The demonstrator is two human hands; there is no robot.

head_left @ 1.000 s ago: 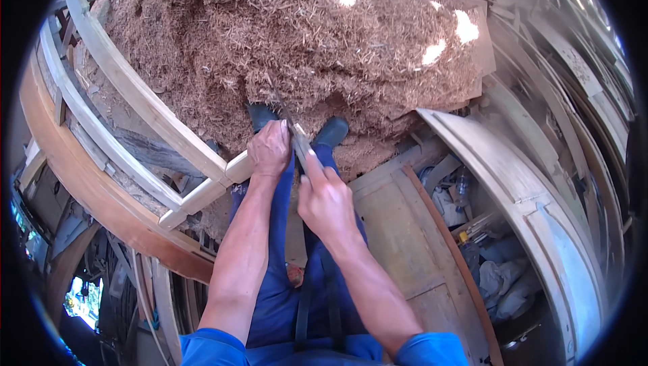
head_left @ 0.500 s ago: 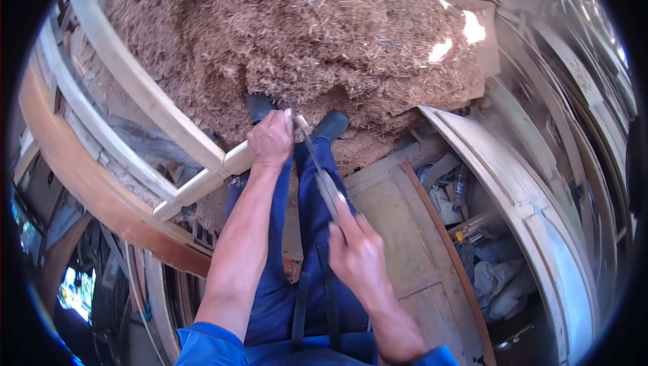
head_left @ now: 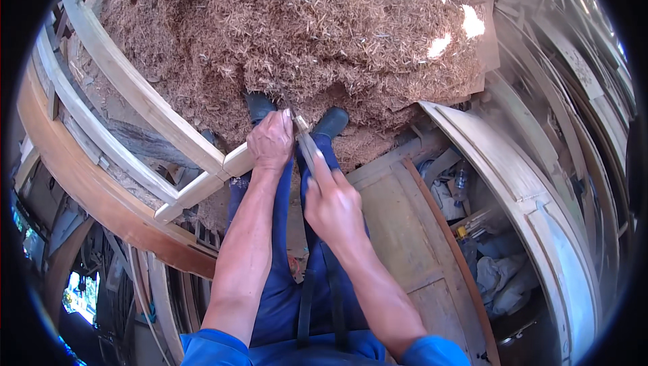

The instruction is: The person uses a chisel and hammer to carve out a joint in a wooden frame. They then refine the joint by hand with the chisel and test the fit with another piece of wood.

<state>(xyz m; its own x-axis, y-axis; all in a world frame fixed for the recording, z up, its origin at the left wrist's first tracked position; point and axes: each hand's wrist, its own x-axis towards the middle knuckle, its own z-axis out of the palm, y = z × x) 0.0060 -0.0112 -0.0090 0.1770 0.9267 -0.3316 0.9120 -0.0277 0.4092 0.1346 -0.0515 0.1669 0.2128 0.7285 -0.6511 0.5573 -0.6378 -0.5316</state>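
My left hand is wrapped over the end of a pale wooden rail, part of a curved wooden frame on the left. A short stub of the rail shows past my thumb. My right hand, slightly blurred, is closed round a long narrow tool, seemingly a hand saw seen edge-on. Its forefinger lies along the tool's top. The tool's front part meets the rail end right beside my left thumb; its far tip and cutting edge cannot be made out clearly.
A heap of wood shavings covers the floor ahead, around my boots. A panelled wooden door lies to the right, near a curved panel. Boards lean at the far right. A brown curved rail is at left.
My right hand has pushed the tool forward and slightly left, bringing its wider rear part up to the rail end. My left hand has stayed put on the rail.
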